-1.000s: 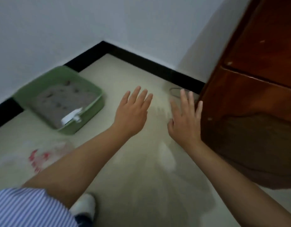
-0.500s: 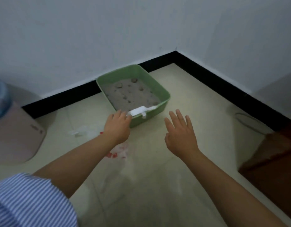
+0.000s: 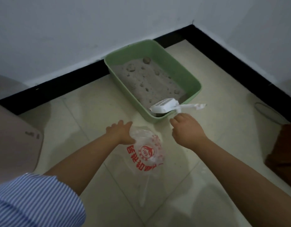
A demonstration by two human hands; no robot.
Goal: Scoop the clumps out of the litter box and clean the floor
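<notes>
Since the litter box (image 3: 193, 84) sits on the floor (image 3: 86, 112) pushed toward the corner where the two black baseboards meet, with grey litter and several rounded clumps (image 3: 146, 60) showing inside, the sensible step now is to take up the white scoop (image 3: 166, 105), whose slotted head rests on the box's near rim and whose handle sticks out past that rim. My right hand (image 3: 187, 128) hovers just beside the handle, fingers curled under and gripping nothing I can see; closing on the handle near its middle and sliding the head flat under a clump should let loose litter sift back through the slots. My left hand (image 3: 120, 133) lies with fingers spread on the near edge of the clear plastic bag (image 3: 146, 151) printed in red, which lies on the floor just in front of the box; opening its mouth toward the box would shorten the carry. Dim light makes it hard to tell clumps from dents in the litter, the right fingertips are hidden beneath the knuckles, and a pale rounded object (image 3: 15, 136) at the left is cut off.
</notes>
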